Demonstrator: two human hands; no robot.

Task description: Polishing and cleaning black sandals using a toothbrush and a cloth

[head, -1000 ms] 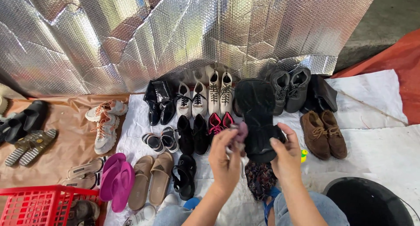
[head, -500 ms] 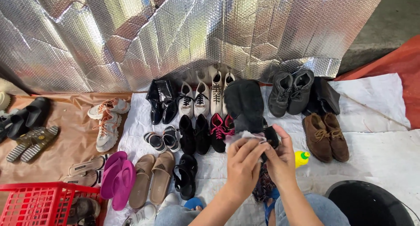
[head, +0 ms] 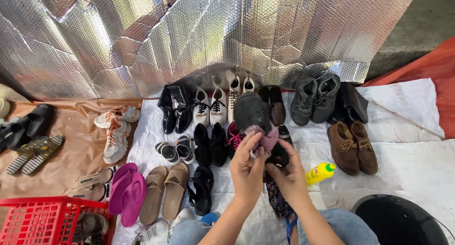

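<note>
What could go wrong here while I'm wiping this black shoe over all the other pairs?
The black shoe, held up by your right hand, might slip and land on the rows below. The cloth in your left hand could smear dirt onto the white sneakers. The yellow bottle lies near your right wrist and could get knocked away.

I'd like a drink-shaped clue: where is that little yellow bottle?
In the head view the yellow bottle lies on the white sheet, just right of the person's right hand and left of the brown lace-up shoes.
</note>
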